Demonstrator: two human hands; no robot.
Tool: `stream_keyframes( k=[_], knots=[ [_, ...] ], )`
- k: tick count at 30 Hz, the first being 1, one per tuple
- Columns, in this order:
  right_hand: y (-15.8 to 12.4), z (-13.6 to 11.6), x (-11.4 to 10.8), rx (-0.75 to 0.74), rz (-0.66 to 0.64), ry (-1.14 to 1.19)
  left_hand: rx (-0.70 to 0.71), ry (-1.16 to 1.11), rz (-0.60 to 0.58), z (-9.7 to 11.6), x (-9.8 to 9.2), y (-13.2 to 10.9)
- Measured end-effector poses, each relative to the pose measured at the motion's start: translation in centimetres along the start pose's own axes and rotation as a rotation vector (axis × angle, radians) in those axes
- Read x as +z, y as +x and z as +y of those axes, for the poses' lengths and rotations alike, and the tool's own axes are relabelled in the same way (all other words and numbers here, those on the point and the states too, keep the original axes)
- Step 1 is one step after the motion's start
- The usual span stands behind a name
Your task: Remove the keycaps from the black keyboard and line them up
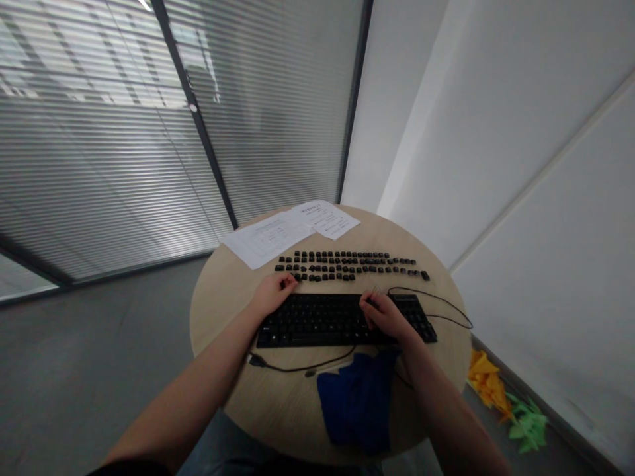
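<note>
A black keyboard (312,320) lies across the round table in front of me. Loose black keycaps (340,269) are set out in several rows just beyond it. My left hand (274,292) is closed at the left end of the nearest row, its fingertips pinching a keycap (297,276). Over the right part of the keyboard, my right hand (381,312) is curled around a thin wire keycap puller (377,289), whose fine wires stick up past the fingers. The keys beneath that hand are partly hidden.
Printed paper sheets (270,238) lie at the table's far side. A blue cloth (360,400) rests near the front edge. One cable (307,367) runs before the keyboard, another (454,304) loops at right. Orange (487,380) and green (526,423) crumpled items lie on the floor.
</note>
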State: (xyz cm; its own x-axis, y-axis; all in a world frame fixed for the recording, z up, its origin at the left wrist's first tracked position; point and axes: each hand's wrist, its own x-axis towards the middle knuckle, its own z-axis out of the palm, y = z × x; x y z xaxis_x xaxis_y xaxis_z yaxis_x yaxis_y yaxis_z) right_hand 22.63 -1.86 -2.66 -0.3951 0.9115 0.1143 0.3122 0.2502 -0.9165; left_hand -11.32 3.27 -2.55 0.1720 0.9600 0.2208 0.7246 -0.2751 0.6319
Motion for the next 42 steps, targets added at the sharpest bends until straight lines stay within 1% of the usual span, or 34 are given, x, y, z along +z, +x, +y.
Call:
stream_keyframes(
  k=[5,11,18,20,23,24,25,28,30,33,34,36,39,42],
  knots=[
    [0.2,0.8,0.3,0.036,0.028,0.072,0.014,-0.002,-0.005,0.0,0.0,0.0],
    [0.1,1.1,0.1,0.074,0.028,0.151,0.017,-0.002,-0.006,0.1,0.0,-0.1],
    [0.1,1.0,0.1,0.079,0.023,0.221,0.022,0.007,-0.004,0.1,0.0,-0.1],
    [0.1,1.0,-0.1,0.059,0.082,0.304,0.016,0.004,-0.008,0.1,0.0,-0.1],
    [0.2,1.1,-0.4,-0.014,0.281,0.504,0.008,-0.005,-0.005,0.1,0.0,-0.1],
    [0.2,1.2,-0.5,-0.027,0.319,0.54,0.013,-0.004,-0.005,0.1,0.0,-0.1],
    [0.3,1.2,-0.5,-0.027,0.32,0.542,0.019,-0.001,-0.005,0.1,0.0,-0.1],
    [0.3,1.0,-0.3,0.002,0.217,0.433,0.023,0.026,-0.017,0.2,-0.2,-0.2],
    [0.3,0.6,-0.2,0.001,0.185,0.366,0.039,0.087,-0.023,0.5,-0.5,-0.3],
    [0.2,0.1,-0.3,-0.028,0.2,0.325,0.148,0.24,-0.003,2.3,-1.1,-0.6],
    [0.2,0.0,-0.3,-0.037,0.202,0.319,0.198,0.275,0.008,3.3,-1.3,-0.7],
    [0.2,-0.2,-0.3,-0.046,0.198,0.3,0.287,0.264,0.005,5.8,-1.3,-1.1],
    [0.3,-0.4,-0.2,-0.033,0.199,0.26,0.37,0.174,-0.101,9.7,-0.5,-1.6],
    [0.4,-0.7,0.1,-0.035,0.203,0.237,0.401,0.134,-0.24,12.4,1.1,-1.5]
  ],
)
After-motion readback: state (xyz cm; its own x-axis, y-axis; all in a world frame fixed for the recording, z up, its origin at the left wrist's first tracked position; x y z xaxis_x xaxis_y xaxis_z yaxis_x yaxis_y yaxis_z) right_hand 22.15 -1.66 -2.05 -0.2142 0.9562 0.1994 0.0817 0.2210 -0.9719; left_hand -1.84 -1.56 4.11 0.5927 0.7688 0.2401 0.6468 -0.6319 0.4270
